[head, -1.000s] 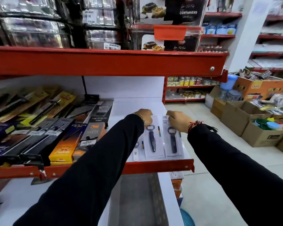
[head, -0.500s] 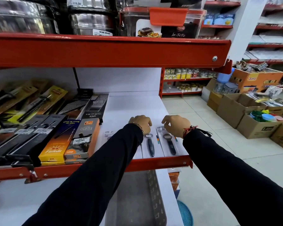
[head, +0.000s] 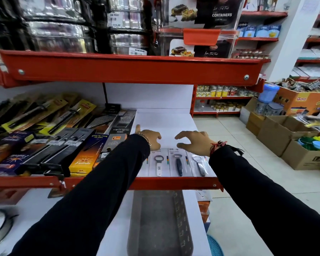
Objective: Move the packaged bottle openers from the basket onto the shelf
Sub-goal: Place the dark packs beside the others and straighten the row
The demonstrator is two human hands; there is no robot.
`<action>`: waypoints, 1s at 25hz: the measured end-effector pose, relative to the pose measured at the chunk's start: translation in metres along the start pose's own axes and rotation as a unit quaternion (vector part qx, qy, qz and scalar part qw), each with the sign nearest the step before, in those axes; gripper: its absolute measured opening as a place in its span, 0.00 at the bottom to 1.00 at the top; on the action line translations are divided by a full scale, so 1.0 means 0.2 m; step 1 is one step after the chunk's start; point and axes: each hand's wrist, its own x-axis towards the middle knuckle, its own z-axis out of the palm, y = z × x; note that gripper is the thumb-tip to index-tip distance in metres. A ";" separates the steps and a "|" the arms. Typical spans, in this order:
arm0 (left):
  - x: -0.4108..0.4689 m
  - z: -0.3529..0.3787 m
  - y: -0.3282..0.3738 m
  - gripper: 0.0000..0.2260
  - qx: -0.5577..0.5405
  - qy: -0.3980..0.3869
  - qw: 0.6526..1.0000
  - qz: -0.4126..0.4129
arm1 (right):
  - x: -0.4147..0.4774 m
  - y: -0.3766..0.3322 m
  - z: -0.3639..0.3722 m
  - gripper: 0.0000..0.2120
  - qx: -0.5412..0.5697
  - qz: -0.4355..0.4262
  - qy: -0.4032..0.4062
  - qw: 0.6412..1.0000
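Observation:
Three packaged bottle openers lie side by side near the front lip of the white shelf [head: 164, 122]: a white-handled opener [head: 158, 166], a dark-handled opener [head: 179, 166] and a silver opener [head: 199, 166]. My left hand [head: 151, 138] hovers just above their far ends with fingers spread, the index finger pointing away. My right hand [head: 194, 142] floats over the upper edge of the right packs, fingers apart, holding nothing. A sliver of a blue basket [head: 215, 246] shows at the bottom on the floor.
Boxed lighters [head: 81, 159] and graters [head: 122, 122] fill the shelf to the left. The red upper shelf [head: 129, 68] carries steel containers overhead. A grey tray [head: 159, 224] sits on the shelf below. Cardboard boxes [head: 284, 137] stand on the floor to the right.
Both hands have lifted off the packs and opened their fingers. A third, silver opener now shows on the right, and the packs lie closer to the front lip.

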 end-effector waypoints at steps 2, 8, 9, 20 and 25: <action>-0.05 -0.03 -0.09 0.28 0.033 -0.068 0.997 -0.025 | 0.00 -0.10 0.02 0.23 -0.006 -0.018 -0.057 0.998; -0.16 -0.02 -0.23 0.50 0.114 -0.189 0.975 -0.014 | 0.03 -0.27 0.10 0.43 -0.058 -0.017 -0.177 0.982; -0.17 0.00 -0.22 0.51 0.144 -0.187 0.972 -0.007 | 0.03 -0.27 0.11 0.45 -0.070 -0.015 -0.192 0.979; -0.21 0.02 -0.27 0.46 0.168 -0.151 0.974 0.000 | 0.06 -0.32 0.15 0.47 -0.060 -0.016 -0.208 0.976; -0.22 0.03 -0.27 0.45 0.154 -0.152 0.976 0.003 | 0.04 -0.33 0.15 0.46 -0.055 -0.007 -0.200 0.978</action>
